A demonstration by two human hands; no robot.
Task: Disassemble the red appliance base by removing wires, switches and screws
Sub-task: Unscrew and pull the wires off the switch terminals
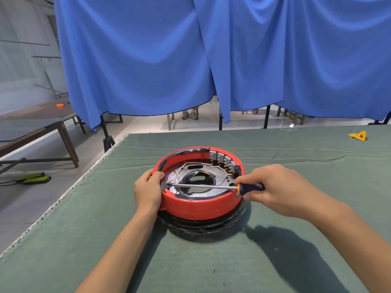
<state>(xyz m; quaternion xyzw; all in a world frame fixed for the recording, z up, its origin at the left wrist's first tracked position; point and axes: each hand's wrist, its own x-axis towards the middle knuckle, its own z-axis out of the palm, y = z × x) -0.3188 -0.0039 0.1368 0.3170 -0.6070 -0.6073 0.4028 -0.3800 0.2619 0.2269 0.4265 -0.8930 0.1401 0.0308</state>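
The round red appliance base (198, 206) lies open side up on the green table cover, resting on a black ring. Inside are a grey metal plate, thin white wires (179, 170) and a row of grey switches (223, 158) at the far right wall. My left hand (148, 189) grips the base's left rim. My right hand (273, 189) holds a screwdriver (211, 186) by its black and orange handle. The shaft lies across the base, with the tip at a terminal by the left wall, close to my left thumb.
The green-covered table (211, 261) ends at a frayed left edge (63, 199). A yellow object (358, 135) lies at the far right. Blue curtains (211, 60) hang behind the table. A wooden bench (42, 132) and black-green pedals (33, 178) stand on the floor at left.
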